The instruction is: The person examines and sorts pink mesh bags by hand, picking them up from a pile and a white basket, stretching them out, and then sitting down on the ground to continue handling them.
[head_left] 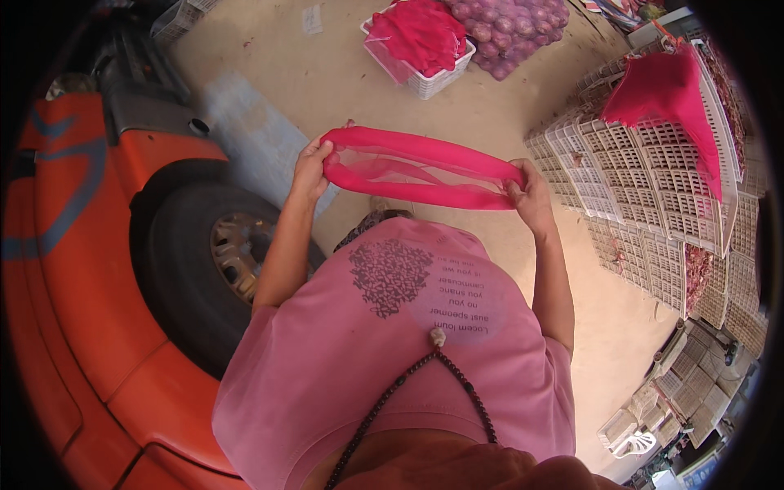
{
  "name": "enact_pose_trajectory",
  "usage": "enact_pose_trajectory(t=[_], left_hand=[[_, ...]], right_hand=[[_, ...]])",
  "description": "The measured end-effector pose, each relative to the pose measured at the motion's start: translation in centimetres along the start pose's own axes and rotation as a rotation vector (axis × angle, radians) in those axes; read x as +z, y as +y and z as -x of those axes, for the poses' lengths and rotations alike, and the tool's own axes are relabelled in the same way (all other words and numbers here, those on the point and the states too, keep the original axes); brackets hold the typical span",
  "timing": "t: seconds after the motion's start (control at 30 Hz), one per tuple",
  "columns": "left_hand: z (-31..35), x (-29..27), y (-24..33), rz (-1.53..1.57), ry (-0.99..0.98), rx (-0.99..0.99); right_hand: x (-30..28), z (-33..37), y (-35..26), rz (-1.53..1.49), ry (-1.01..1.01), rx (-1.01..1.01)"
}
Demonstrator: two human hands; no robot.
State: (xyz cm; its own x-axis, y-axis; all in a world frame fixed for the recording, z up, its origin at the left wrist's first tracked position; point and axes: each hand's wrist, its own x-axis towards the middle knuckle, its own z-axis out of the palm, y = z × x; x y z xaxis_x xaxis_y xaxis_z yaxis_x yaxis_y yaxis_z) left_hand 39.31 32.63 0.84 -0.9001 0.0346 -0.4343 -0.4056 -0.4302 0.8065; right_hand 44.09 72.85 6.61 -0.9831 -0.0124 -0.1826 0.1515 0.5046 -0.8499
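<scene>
A bright pink mesh bag point(425, 145) is stretched sideways in front of me, its mouth spread wide so the paler netting shows inside. My left hand point(310, 166) grips its left end, thumb on the rim. At the other end my right hand point(531, 196) is closed on the edge, fingers pinching the fabric. The bag hangs at about waist height, above the floor, with nothing visible inside it.
An orange vehicle point(171, 351) with a large black tyre point(184, 253) stands close on my left. White crates point(637, 163) are stacked at right, pink mesh draped over them. Ahead, a white basket point(441, 82) holds more pink bags beside netted onions point(510, 37).
</scene>
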Motion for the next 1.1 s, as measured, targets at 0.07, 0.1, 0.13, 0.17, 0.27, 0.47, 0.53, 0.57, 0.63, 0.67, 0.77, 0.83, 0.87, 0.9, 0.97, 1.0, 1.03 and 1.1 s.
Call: enact_pose_trajectory(t=[0.07,0.1,0.13,0.17,0.27,0.47,0.53,0.57,0.63,0.67,0.77,0.83,0.87,0.9,0.97,1.0,1.03,1.1], left_hand=[[0.0,-0.9,1.2,-0.13,-0.208,-0.184],[0.0,-1.0,1.6,-0.232,-0.338,-0.253],[0.1,-1.0,2.2,-0.333,-0.47,-0.319],[0.3,-1.0,2.8,-0.434,-0.599,-0.383],[-0.4,-2.6,2.8,0.033,-0.483,-0.389],[-5.8,-8.4,5.4,0.365,-0.182,0.052],[-6.9,-9.1,6.2,-0.079,0.081,0.188],[-7.5,-9.8,6.1,-0.108,0.184,0.203],[-8.3,-10.8,5.0,-0.165,0.391,0.228],[-8.6,-10.7,5.0,-0.079,0.402,0.21],[-8.4,-9.4,5.1,0.103,0.313,0.065],[-7.6,-8.0,6.5,0.122,0.092,-0.146],[-7.4,-8.1,6.0,0.102,-0.076,-0.252],[-6.8,-6.5,6.3,0.15,-0.15,-0.231],[-5.8,-2.8,6.6,0.234,-0.299,-0.193],[-6.0,-1.9,6.2,0.345,-0.334,-0.137],[-6.6,-1.7,5.9,0.537,-0.309,-0.059],[-7.7,-1.4,6.4,0.911,-0.238,0.096]], right_hand=[[-0.2,-2.9,0.2,0.03,0.246,-0.029],[-0.1,-4.3,0.6,-0.082,0.355,-0.023],[0.1,-5.7,0.6,-0.394,0.391,0.034],[0.5,-7.1,0.3,-0.707,0.42,0.094],[1.7,-9.2,-2.1,-1.175,0.251,0.227],[5.1,-11.7,-4.0,-0.905,-0.328,0.437],[8.0,-11.2,-7.8,-0.706,-0.228,0.521],[8.4,-11.5,-8.3,-0.674,-0.248,0.458],[8.5,-12.4,-8.8,-0.61,-0.289,0.331],[7.8,-13.3,-8.1,-0.607,-0.373,0.257],[7.0,-15.7,-7.1,-0.503,-0.398,0.15],[5.7,-17.6,-6.9,-0.763,-0.27,0.19],[4.8,-18.8,-6.8,-0.889,-0.211,0.205],[3.8,-20.1,-6.2,-1.011,-0.168,0.244],[1.9,-23.2,-4.0,-1.259,-0.074,0.332],[1.7,-24.6,-3.0,-1.343,-0.043,0.43],[1.1,-25.4,-2.0,-1.272,-0.193,0.44],[0.9,-25.9,-1.5,-1.13,-0.489,0.468]])
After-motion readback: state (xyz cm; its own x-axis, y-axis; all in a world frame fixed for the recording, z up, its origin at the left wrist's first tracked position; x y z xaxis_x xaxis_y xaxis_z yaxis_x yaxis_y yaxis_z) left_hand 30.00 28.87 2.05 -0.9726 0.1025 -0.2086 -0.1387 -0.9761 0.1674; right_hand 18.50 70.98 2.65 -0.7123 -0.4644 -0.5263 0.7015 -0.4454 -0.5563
